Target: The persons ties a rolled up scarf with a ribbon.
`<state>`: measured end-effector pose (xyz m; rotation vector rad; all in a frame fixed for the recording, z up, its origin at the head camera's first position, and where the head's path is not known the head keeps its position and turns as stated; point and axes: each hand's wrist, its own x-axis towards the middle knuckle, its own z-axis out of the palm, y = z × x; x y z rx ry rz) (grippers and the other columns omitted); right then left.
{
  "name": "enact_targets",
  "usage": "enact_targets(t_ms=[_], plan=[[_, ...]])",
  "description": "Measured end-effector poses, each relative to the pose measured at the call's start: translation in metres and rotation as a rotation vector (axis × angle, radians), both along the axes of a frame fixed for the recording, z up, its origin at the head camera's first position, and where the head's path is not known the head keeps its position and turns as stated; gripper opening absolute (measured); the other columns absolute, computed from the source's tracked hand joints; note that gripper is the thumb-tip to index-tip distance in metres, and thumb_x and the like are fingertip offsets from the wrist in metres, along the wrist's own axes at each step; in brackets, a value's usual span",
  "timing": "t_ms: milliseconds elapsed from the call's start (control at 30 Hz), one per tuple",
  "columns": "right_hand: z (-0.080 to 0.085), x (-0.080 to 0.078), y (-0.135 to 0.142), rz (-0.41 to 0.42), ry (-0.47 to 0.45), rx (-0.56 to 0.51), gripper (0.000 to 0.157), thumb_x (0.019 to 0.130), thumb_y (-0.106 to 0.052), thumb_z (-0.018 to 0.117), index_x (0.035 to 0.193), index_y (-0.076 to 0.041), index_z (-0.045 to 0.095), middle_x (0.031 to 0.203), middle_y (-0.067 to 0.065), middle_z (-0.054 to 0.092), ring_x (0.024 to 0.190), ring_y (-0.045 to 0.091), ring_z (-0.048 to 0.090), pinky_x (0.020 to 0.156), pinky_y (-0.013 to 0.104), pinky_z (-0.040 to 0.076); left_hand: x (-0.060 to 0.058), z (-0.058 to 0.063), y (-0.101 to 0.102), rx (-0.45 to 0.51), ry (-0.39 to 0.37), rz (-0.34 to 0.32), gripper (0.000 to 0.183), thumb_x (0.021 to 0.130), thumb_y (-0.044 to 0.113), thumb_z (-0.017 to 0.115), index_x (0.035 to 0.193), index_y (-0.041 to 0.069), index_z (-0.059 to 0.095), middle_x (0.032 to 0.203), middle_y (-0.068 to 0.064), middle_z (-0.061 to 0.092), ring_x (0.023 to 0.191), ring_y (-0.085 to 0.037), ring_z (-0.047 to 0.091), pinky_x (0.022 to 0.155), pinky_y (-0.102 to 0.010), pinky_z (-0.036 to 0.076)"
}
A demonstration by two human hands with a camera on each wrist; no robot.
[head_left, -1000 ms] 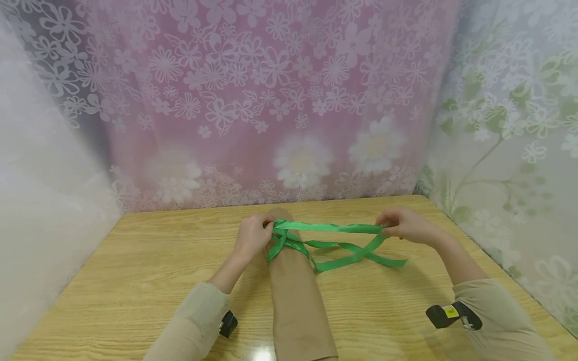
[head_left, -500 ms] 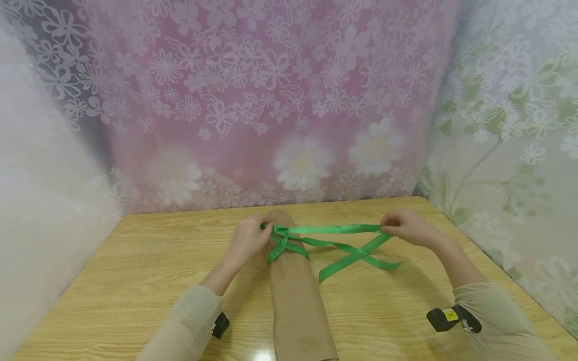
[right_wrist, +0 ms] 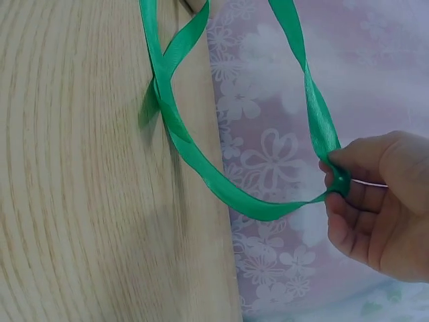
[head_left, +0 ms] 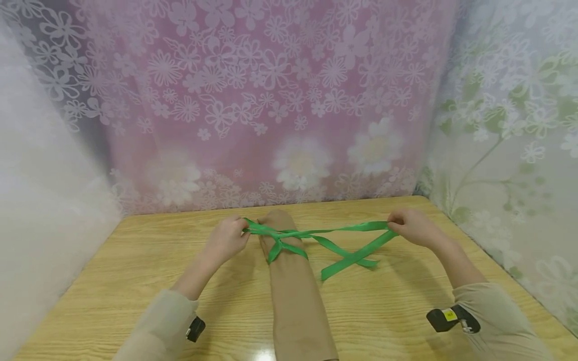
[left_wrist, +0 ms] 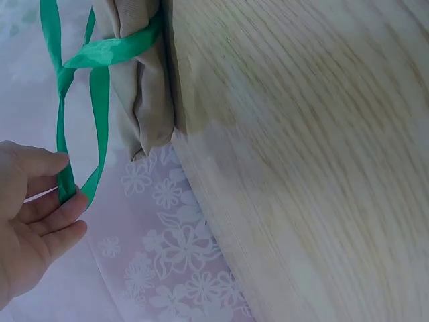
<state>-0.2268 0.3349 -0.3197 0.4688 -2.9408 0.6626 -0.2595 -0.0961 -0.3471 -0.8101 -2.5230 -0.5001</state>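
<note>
A long brown cloth bundle (head_left: 295, 306) lies lengthwise on the table, with a green ribbon (head_left: 294, 249) wrapped round its far part. My left hand (head_left: 228, 238) pinches a doubled stretch of ribbon just left of the bundle. In the left wrist view that loop (left_wrist: 100, 121) runs from the band to the thumb and fingers of the left hand (left_wrist: 33, 221). Off to the right, my right hand (head_left: 413, 228) pinches the other length, stretched across the bundle. From its fingers a tail (head_left: 347, 260) hangs down and crosses a second one. The right wrist view shows the right hand (right_wrist: 385, 201) gripping the folded ribbon.
The wooden table (head_left: 180, 281) ends in a far edge just behind the bundle. A pink flowered curtain (head_left: 253, 110) hangs behind it, and pale curtains (head_left: 510, 165) flank both sides. Black wrist cameras (head_left: 444, 319) sit by the sleeves.
My left hand has moved left and a little toward me, drawing a ribbon loop out past the bundle. My right hand has shifted slightly right. The lower ribbon end has slid left.
</note>
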Motion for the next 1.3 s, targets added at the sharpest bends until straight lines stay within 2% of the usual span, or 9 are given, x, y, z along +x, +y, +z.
enact_targets(t_ms=[200,367,667,933,1167,1300], plan=[[-0.003,-0.001,0.004,-0.068,0.009,0.056,0.016,0.091,-0.01,0.053,0.093,0.002,0.064,0.082,0.01,0.063,0.067,0.019,0.053,0.059,0.037,0.045,0.001,0.0,-0.007,-0.074,-0.042,-0.013,0.004,0.078,-0.004,0.068,0.082,-0.004,0.068,0.074,-0.007,0.058,0.067,-0.019,0.058,0.06,-0.026,0.051],[-0.009,-0.003,0.013,-0.108,-0.005,0.083,0.016,0.091,-0.01,0.051,0.091,0.002,0.063,0.081,0.009,0.062,0.065,0.019,0.051,0.057,0.036,0.044,0.002,0.001,-0.009,-0.119,-0.027,-0.008,0.006,0.082,-0.003,0.064,0.079,-0.002,0.068,0.071,-0.005,0.056,0.062,-0.015,0.054,0.054,-0.022,0.048],[-0.015,-0.004,0.027,-0.169,-0.051,0.135,0.023,0.09,-0.011,0.049,0.096,0.006,0.063,0.084,0.013,0.063,0.069,0.023,0.055,0.059,0.039,0.046,0.004,0.002,-0.016,-0.17,-0.036,-0.008,0.009,0.08,-0.005,0.063,0.073,-0.002,0.068,0.065,-0.003,0.051,0.057,-0.013,0.05,0.051,-0.022,0.046],[-0.016,-0.004,0.03,-0.229,-0.07,0.181,0.024,0.088,-0.011,0.049,0.095,0.004,0.066,0.08,0.01,0.064,0.062,0.019,0.05,0.052,0.033,0.041,0.008,0.002,-0.025,-0.188,-0.089,-0.051,0.019,0.08,-0.008,0.057,0.065,0.002,0.062,0.062,-0.001,0.05,0.053,-0.01,0.036,0.048,-0.021,0.036],[-0.016,-0.004,0.031,-0.273,-0.11,0.212,0.025,0.087,-0.011,0.047,0.097,0.003,0.066,0.079,0.009,0.063,0.061,0.02,0.049,0.049,0.033,0.04,0.008,-0.002,-0.035,-0.178,-0.11,-0.112,0.015,0.079,-0.012,0.057,0.07,-0.003,0.066,0.065,-0.005,0.056,0.053,-0.008,0.044,0.051,-0.02,0.045],[-0.018,-0.003,0.033,-0.279,-0.123,0.222,0.025,0.084,-0.01,0.047,0.092,0.001,0.067,0.073,0.006,0.059,0.06,0.02,0.047,0.048,0.034,0.04,0.008,-0.006,-0.04,-0.202,-0.167,-0.12,0.017,0.079,-0.011,0.055,0.069,-0.002,0.066,0.065,-0.003,0.056,0.053,-0.008,0.043,0.051,-0.02,0.043]])
